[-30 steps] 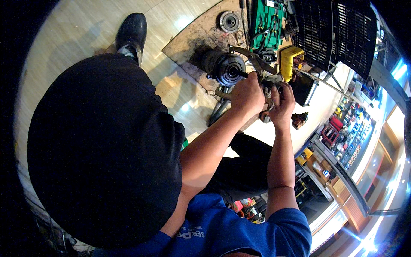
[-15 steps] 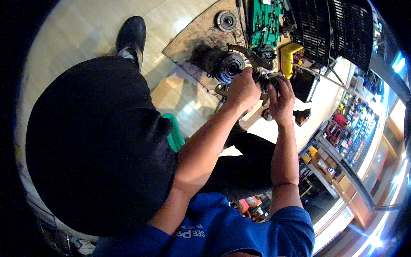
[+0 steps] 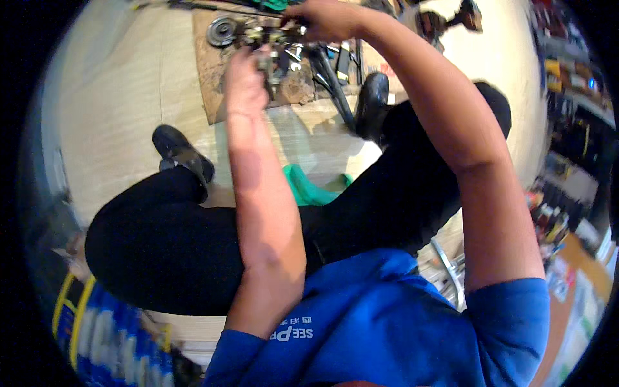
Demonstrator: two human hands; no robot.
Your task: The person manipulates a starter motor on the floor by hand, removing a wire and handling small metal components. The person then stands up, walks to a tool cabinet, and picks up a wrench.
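Observation:
My left hand (image 3: 247,80) is smeared by motion beside a metal part assembly (image 3: 274,39) at the top of the view, and its fingertips do not show clearly. At the assembly's right end is my right hand (image 3: 325,19), its fingers curled down and partly blurred. What lies inside that grip is hidden. A round grooved metal pulley (image 3: 222,31) lies left of the assembly. Just below the assembly is a small wrench (image 3: 294,57). Under all of these spreads a stained cardboard sheet (image 3: 216,90).
Long black bars (image 3: 332,84) lie right of the assembly. A green tool case (image 3: 274,4) shows at the top edge. Near the upper right is a dark, drill-like tool (image 3: 467,17). Between my legs stands something green (image 3: 306,187). My black shoes (image 3: 372,103) flank the cardboard.
The view has turned, so the work area now sits at the top. My hands have moved apart, the right one reaching farther out. The black cylindrical part with grooved pulley is no longer visible.

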